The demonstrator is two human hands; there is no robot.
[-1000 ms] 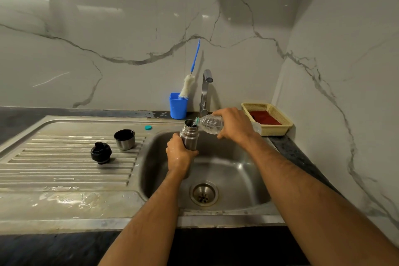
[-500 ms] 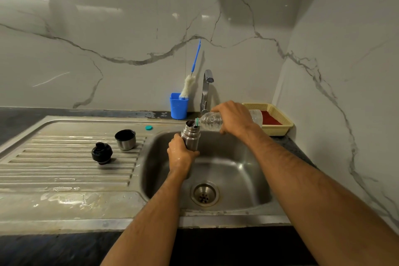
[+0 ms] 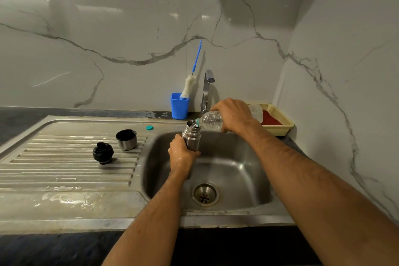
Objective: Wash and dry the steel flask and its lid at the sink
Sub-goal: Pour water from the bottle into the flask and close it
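Observation:
My left hand grips the steel flask upright over the sink basin. Its mouth is uncovered. My right hand holds a clear plastic bottle tipped on its side, with the neck at the flask's mouth. On the ribbed drainboard to the left sit the black stopper lid and the steel cup lid, standing mouth up.
A small teal bottle cap lies near the basin's back left corner. A blue cup with a bottle brush stands by the tap. A yellow basket with a red cloth sits at the back right. Walls close in behind and right.
My right hand has raised the base of the plastic bottle, tipping it further toward the flask's mouth. The flask and my left hand have stayed in place.

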